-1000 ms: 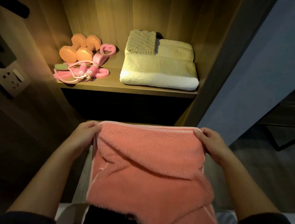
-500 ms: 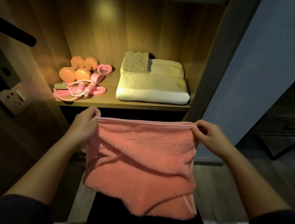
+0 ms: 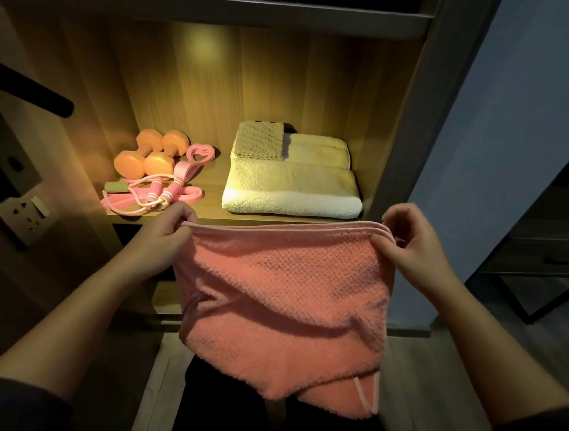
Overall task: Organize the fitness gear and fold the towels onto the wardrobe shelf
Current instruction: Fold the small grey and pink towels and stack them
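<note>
A folded pink towel (image 3: 286, 301) hangs in front of the wardrobe shelf (image 3: 207, 213). My left hand (image 3: 168, 232) pinches its top left corner and my right hand (image 3: 411, 243) pinches its top right corner. On the lit shelf lies a stack of folded cream towels (image 3: 292, 188) with a small knitted cloth (image 3: 259, 139) on top. At the shelf's left lie two orange dumbbells (image 3: 147, 155), a pink jump rope (image 3: 147, 196) and a pink resistance band (image 3: 195, 162).
The wardrobe's right side panel (image 3: 408, 123) and an upper shelf board (image 3: 208, 9) frame the compartment. A wall socket (image 3: 25, 210) and a dark rod (image 3: 29, 90) are at the left. A dark piece of furniture (image 3: 547, 259) stands at the right.
Both hands have raised the pink towel toward the shelf edge. The view has tilted up, so the shelf and its contents sit lower in the frame.
</note>
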The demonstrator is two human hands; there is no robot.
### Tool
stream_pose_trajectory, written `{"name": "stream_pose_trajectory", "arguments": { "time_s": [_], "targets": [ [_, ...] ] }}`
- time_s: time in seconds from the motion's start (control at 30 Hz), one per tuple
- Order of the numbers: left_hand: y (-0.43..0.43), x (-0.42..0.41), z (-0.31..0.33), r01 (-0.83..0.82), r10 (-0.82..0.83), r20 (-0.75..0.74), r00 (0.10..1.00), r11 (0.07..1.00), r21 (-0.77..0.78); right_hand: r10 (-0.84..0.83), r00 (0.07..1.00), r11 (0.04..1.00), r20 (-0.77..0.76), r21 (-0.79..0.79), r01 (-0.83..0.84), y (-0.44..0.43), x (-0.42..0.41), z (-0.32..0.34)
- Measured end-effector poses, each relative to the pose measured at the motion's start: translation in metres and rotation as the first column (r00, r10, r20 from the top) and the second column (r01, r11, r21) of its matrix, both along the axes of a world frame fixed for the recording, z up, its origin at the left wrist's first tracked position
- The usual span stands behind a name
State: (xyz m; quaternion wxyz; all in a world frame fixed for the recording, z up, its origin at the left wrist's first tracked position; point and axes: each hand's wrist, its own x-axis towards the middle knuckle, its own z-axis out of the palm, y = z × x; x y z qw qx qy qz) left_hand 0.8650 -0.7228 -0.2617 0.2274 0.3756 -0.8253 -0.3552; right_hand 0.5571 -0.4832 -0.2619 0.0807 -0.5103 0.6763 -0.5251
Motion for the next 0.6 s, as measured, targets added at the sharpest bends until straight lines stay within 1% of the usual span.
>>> {"name": "stream_pose_trajectory", "arguments": {
  "time_s": [0.1,0.27,0.37,0.47,0.6],
  "targets": [
    [-0.011,0.003,0.011,0.019,-0.017,0.044,0.999,0.998,-0.058,0.060,0.989,0.994,-0.135,0.098,-0.047,0.001,-0.006,0.010],
    [-0.027,-0.001,0.032,0.058,-0.036,0.151,0.988,0.988,-0.146,0.161,0.936,0.981,-0.314,0.157,-0.116,-0.002,-0.012,0.029],
    [-0.037,-0.005,0.044,0.063,-0.020,0.223,0.975,0.981,-0.186,0.242,0.867,0.958,-0.436,0.251,-0.142,-0.006,-0.015,0.044],
    [-0.047,-0.007,0.054,0.056,-0.004,0.235,0.972,0.975,-0.215,0.309,0.783,0.930,-0.540,0.345,-0.129,-0.009,-0.015,0.057],
    [-0.055,-0.008,0.062,0.068,-0.011,0.246,0.969,0.972,-0.224,0.351,0.683,0.924,-0.640,0.353,-0.145,-0.013,-0.013,0.068]
  ]
}}
